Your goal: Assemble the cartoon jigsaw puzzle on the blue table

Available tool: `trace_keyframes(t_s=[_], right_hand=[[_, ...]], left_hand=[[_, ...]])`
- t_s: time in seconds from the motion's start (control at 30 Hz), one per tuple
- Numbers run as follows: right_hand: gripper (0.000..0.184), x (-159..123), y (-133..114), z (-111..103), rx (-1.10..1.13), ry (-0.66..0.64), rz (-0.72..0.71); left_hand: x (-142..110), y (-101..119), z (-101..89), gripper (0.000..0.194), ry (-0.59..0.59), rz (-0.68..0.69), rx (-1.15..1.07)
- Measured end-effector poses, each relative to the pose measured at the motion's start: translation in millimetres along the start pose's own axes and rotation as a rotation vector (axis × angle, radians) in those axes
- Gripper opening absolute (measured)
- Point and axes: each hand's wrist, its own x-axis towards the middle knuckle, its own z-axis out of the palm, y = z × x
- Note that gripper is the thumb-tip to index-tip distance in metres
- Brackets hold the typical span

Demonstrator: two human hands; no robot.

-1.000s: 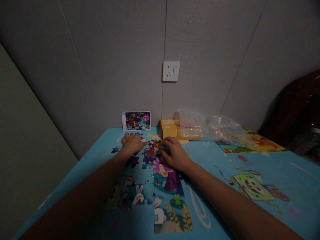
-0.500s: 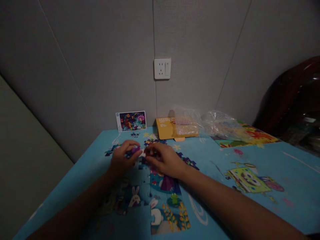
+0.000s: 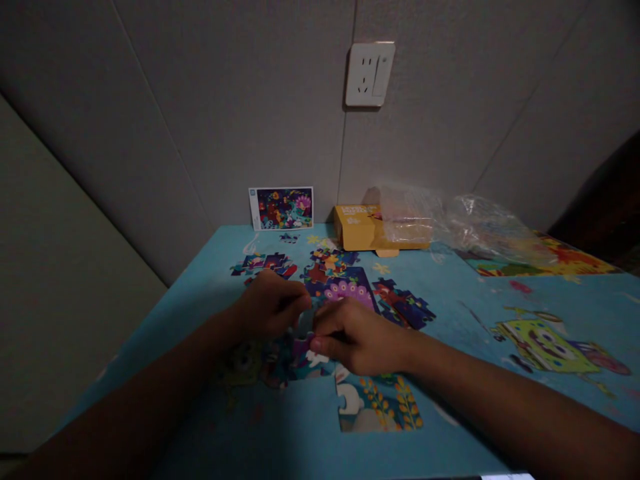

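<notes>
Above my blue-covered table [image 3: 180, 320], a white socket [image 3: 369, 75] sits on the dim grey panelled wall [image 3: 260, 100].

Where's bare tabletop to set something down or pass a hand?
Bare tablecloth lies nearest you, before the puzzle section with yellow plants; left of the rear-left puzzle pieces; and between the dark puzzle cluster and printed sponge character. It's crowded around both hands and along the wall, with picture card, yellow box and plastic packaging.
</notes>
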Motion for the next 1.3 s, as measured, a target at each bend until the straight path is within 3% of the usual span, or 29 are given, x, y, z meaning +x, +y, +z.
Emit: trace_keyframes(t_s=[0.1,0.23,0.27,0.33,0.53,0.83,1.07,1.3], right_hand=[[0.032,-1,-1,1,0.085,-0.001,0.027],[0.007,-4,-3,0,0.213,-0.048,0.169],[0.013,-5,-3,0,0.194,-0.064,0.172],[0.021,-6,-4,0,0.104,-0.09,0.146],[0.023,-5,-2,-2,-0.108,-0.092,-0.028],[0.012,-3,-1,3,-0.16,-0.13,-0.157],[0.004,-6,2,4,-0.172,-0.147,-0.165],[0.009,-7,-2,1,-0.199,-0.177,-0.103]], left_hand=[[1,1,-0.1,0.034,-0.076,0.085,0.12],[3,1,2.1,0.035,-0.087,0.134,0.145],[3,0,2.4,0.035,-0.094,0.129,0.133],[2,-1,2.5,0.036,-0.111,0.112,0.109],[2,-4,2.2,0.032,-0.155,0.069,0.043],[2,-3,3.5,0.031,-0.146,0.029,0.02],[0,-10,5.7,0.029,-0.152,0.015,-0.039],[1,-7,5.0,0.031,-0.164,0.004,-0.021]])
